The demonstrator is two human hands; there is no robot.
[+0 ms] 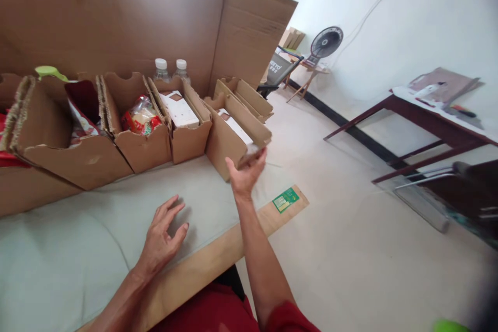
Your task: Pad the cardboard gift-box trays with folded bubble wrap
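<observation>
My left hand point(161, 233) rests flat and open on the grey-green tabletop point(78, 249), holding nothing. My right hand point(247, 171) is raised at the front corner of the rightmost cardboard bin point(225, 142), fingertips touching its edge near a white box point(237, 129) inside. A row of cut cardboard bins stands along the back: one holds a white carton point(179, 109), one a red-and-yellow packet point(140, 116), one a dark red bag point(83, 106).
Two water bottles point(171, 70) stand behind the bins against a tall cardboard wall point(116, 15). A green sticker point(286, 199) marks the table's wooden edge. To the right are a dark red table point(428, 124), a fan point(326, 42) and a chair on the floor.
</observation>
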